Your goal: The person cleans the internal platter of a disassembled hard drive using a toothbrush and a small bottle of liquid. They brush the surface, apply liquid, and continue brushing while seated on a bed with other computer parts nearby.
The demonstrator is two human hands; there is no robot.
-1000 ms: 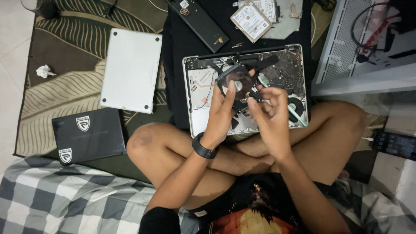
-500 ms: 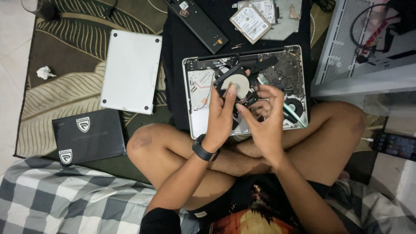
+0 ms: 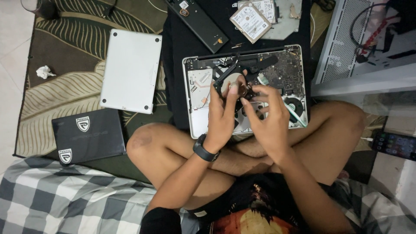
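Open laptop lies just above centre frame, long axis left-right, resting by the crossed legs. Both hands meet over its middle: left hand fingers curled, pinching a small dark part; right hand fingers bent, tips touching the same part from the right. Part sits right at both hands; left hand looks the firmer hold. Detached bottom cover lies left.

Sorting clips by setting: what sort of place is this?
Likely a home floor used for laptop repair: a patterned rug, a checked blanket, and an opened laptop with its removed cover alongside.
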